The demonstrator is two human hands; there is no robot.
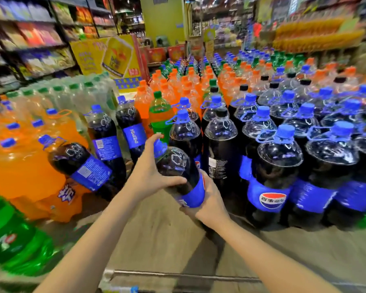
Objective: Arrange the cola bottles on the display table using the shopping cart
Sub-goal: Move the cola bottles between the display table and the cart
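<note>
Both hands, left (pixel 150 176) and right (pixel 207 199), grip a tilted cola bottle (pixel 178 172) between them.

The held cola bottle (pixel 179 174) is dark brown, almost black, with a blue cap and a blue label. The orange soda bottles (pixel 19 161) glow bright orange under blue caps. The lemon-lime bottle (pixel 160 118) is green; its blurred label looks green with white.
</note>
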